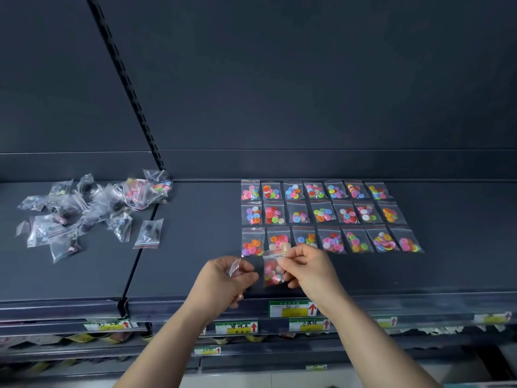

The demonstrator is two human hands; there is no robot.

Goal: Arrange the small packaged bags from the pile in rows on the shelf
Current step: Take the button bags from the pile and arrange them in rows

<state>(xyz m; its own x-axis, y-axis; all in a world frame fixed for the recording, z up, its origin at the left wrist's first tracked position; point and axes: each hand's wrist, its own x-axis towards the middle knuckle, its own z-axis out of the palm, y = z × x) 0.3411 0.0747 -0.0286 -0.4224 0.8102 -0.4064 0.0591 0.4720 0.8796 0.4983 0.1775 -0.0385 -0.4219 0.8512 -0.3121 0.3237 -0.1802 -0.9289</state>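
A loose pile of small clear bags [92, 208] lies on the left part of the dark shelf [195, 261]. Three rows of small bags of coloured buttons [324, 215] lie flat on the right part. My right hand [309, 268] pinches the top of a bag of coloured buttons [272, 268] just in front of the nearest row's left end. My left hand [223, 281] holds another small clear bag [235, 267] between its fingers, close beside the first one.
A slotted upright post [131, 88] and the dark back panel rise behind the shelf. A seam [137, 264] splits the shelf between pile and rows. Price labels [293, 308] line the front edge, with lower shelves of goods below.
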